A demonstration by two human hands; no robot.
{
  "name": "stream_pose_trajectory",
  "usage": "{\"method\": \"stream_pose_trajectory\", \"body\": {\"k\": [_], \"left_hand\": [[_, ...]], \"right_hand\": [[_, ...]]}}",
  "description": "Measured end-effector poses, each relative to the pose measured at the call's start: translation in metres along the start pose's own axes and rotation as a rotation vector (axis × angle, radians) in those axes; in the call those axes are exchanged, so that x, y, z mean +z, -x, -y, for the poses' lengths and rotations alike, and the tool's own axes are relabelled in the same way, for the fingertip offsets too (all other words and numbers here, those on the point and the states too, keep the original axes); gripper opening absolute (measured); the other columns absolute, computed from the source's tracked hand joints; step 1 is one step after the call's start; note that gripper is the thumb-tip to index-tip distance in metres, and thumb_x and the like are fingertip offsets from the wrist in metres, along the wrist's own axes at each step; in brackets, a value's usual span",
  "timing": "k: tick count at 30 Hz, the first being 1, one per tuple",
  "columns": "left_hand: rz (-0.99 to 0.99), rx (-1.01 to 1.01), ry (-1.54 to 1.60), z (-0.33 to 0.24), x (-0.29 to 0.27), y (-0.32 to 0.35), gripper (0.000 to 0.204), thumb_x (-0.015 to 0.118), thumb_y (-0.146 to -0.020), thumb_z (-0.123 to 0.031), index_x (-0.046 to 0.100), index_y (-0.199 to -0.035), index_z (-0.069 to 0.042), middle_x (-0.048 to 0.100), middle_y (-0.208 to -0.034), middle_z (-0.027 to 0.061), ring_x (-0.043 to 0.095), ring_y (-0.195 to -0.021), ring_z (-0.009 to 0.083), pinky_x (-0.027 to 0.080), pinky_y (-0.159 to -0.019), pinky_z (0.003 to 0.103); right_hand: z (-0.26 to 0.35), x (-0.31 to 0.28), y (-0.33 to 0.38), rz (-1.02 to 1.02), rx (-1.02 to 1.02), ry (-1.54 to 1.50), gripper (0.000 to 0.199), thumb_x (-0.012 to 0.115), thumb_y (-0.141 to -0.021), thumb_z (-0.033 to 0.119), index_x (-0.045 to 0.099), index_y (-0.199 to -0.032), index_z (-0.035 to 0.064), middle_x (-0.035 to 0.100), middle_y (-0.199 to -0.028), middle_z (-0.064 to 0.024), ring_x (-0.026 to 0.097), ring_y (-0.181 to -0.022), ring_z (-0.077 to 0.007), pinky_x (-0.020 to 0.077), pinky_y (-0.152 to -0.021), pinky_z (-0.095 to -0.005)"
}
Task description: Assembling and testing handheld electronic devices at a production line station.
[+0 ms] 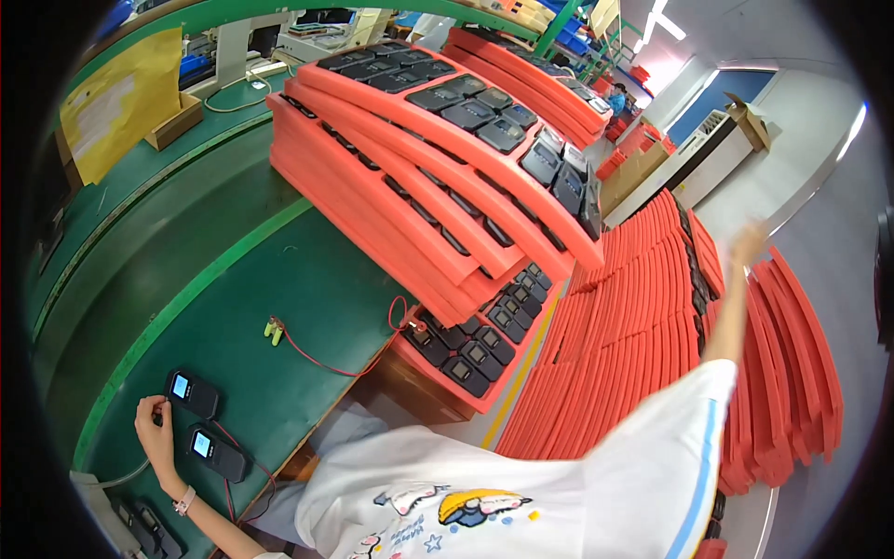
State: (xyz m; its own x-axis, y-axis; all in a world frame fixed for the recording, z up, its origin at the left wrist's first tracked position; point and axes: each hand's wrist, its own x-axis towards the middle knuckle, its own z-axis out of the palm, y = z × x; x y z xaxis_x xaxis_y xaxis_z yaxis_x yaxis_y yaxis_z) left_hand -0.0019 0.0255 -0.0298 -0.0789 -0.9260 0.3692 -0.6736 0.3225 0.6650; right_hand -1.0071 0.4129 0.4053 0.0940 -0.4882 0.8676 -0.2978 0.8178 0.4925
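Black handheld unit touches left hand fingertips, up-right of it; fingers curled, not clamped. Right hand far off, grip unclear.

The leaning stack of orange foam trays is the main obstacle: it covers the far and right part of the green bench and overhangs its edge. Left of the stack, a broad strip of bench lies open. Below the stack's near corner, a red wire with a yellow-green clip crosses that open strip. Further below and left of the stack, two black handheld devices sit beside the left hand. Right of the stack, upright orange trays crowd the floor around the raised right hand.
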Motion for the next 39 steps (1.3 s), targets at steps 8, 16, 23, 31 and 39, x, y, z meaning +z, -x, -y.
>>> {"method": "stream_pose_trajectory", "body": {"k": [8, 16, 23, 31, 39], "left_hand": [[-0.005, -0.013, 0.021, -0.004, -0.014, 0.003, 0.004, 0.063, -0.086, -0.003, 0.061, -0.088, 0.001, 0.056, -0.075, 0.0058, 0.053, -0.067, 0.0147, 0.042, -0.062, 0.028], [-0.009, -0.052, -0.007, -0.009, -0.020, 0.008, 0.006, 0.065, -0.083, -0.001, 0.060, -0.087, 0.001, 0.055, -0.076, 0.0075, 0.054, -0.069, 0.0168, 0.043, -0.064, 0.029], [-0.008, -0.058, 0.002, -0.023, -0.015, -0.003, 0.006, 0.066, -0.082, -0.001, 0.062, -0.086, 0.001, 0.057, -0.076, 0.0082, 0.056, -0.069, 0.0175, 0.044, -0.065, 0.030], [-0.048, -0.074, -0.045, -0.034, -0.017, 0.005, 0.008, 0.068, -0.080, -0.003, 0.064, -0.084, 0.001, 0.059, -0.076, 0.0105, 0.058, -0.070, 0.0224, 0.047, -0.066, 0.033], [-0.053, -0.102, -0.048, -0.043, -0.020, 0.002, 0.009, 0.070, -0.078, -0.004, 0.064, -0.083, 0.000, 0.059, -0.075, 0.0104, 0.059, -0.072, 0.0237, 0.048, -0.067, 0.034]], "right_hand": [[-0.022, -0.182, -0.035, 0.270, 0.387, 1.042, 0.030, 0.051, -0.093, 0.029, 0.066, -0.105, 0.0064, 0.067, -0.107, -0.0173, 0.063, -0.105, -0.0342, 0.0492, -0.084, -0.0472], [-0.230, -0.139, -0.012, 0.347, 0.469, 0.510, 0.032, 0.063, -0.085, 0.041, 0.074, -0.089, 0.0109, 0.072, -0.099, -0.0147, 0.070, -0.093, -0.0316, 0.0555, -0.081, -0.0451], [0.101, -0.223, -0.089, 0.298, 0.169, -0.173, 0.035, 0.046, -0.099, 0.030, 0.057, -0.123, 0.0072, 0.064, -0.110, -0.0199, 0.062, -0.102, -0.0347, 0.0480, -0.085, -0.0447], [0.362, -0.305, -0.040, 0.596, -0.175, -0.815, 0.035, 0.062, -0.087, 0.006, 0.057, -0.121, -0.0016, 0.064, -0.102, -0.0222, 0.061, -0.098, -0.0398, 0.0470, -0.087, -0.0459], [0.397, -0.265, -0.077, 0.594, -0.216, -1.175, 0.048, 0.064, -0.088, 0.012, 0.052, -0.134, 0.0023, 0.058, -0.131, -0.0176, 0.055, -0.121, -0.0290, 0.0386, -0.105, -0.0381]]}}
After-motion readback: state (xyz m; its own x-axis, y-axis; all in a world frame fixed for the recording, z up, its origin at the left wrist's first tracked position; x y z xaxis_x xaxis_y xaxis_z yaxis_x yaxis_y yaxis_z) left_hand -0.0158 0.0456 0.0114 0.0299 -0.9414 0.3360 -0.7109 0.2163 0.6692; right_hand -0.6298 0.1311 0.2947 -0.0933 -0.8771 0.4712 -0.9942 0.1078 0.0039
